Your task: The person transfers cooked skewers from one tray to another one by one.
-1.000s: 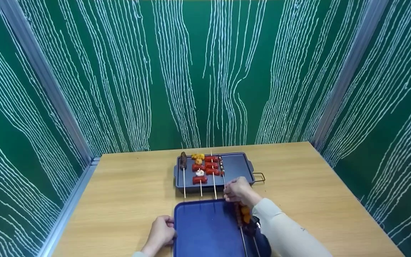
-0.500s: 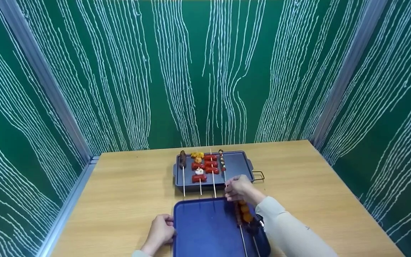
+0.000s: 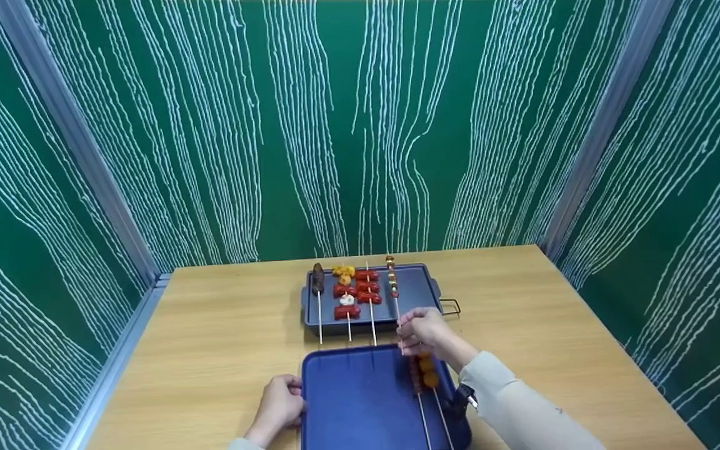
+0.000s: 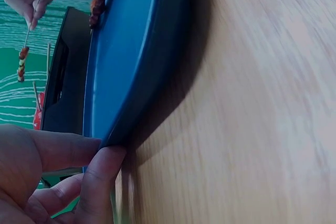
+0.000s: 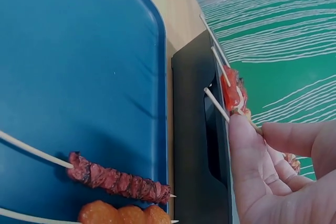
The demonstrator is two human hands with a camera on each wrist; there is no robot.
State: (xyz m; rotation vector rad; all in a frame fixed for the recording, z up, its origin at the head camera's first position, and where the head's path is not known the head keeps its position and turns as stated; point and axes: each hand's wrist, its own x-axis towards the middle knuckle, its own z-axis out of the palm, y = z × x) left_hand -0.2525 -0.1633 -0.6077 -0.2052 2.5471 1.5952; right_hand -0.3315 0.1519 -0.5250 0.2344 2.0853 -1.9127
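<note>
My right hand [image 3: 427, 334] pinches the bare stick of a thin skewer [image 3: 392, 281] threaded with small red, white and green pieces. In the left wrist view that skewer [image 4: 22, 64] hangs apart from the dark grill pan [image 3: 415, 284], above its level. My left hand [image 3: 280, 403] holds the left edge of a blue tray [image 3: 354, 394], its thumb and finger [image 4: 100, 169] pinching the rim. On the tray's right side lie a dark red meat skewer [image 5: 118, 180] and a skewer of orange balls [image 5: 126, 215].
Left on the pan are a dark brown skewer [image 3: 318, 280], a mixed skewer with yellow, red and white pieces [image 3: 347, 300], and a red sausage skewer [image 3: 368, 287]. Their sticks overhang the front edge toward the tray. A wire handle [image 3: 451, 306] juts out at the pan's right.
The thin skewer has risen from the pan and shifted slightly right with my right hand. My left hand has kept its place at the tray's edge.
</note>
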